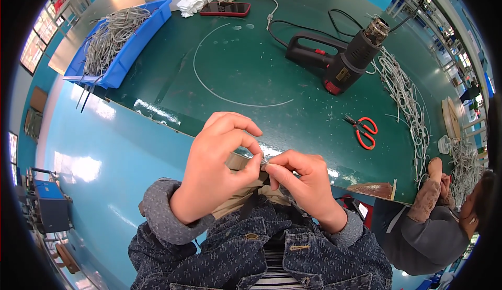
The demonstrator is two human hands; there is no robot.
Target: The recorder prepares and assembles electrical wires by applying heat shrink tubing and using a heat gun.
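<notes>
Head view shows the left hand [217, 167] and right hand [303, 183] meeting close to the person's chest, at the near edge of the green worktop [246, 70]. Both pinch a small grey wire piece [265, 160] between thumb and fingertips, the fingers curled tight. Farther off lie orange-handled scissors [363, 131] to the right, a black heat gun [340, 57] beyond them, and a blue bin [123, 42] of grey cables at far left. Another person sits at the right.
</notes>
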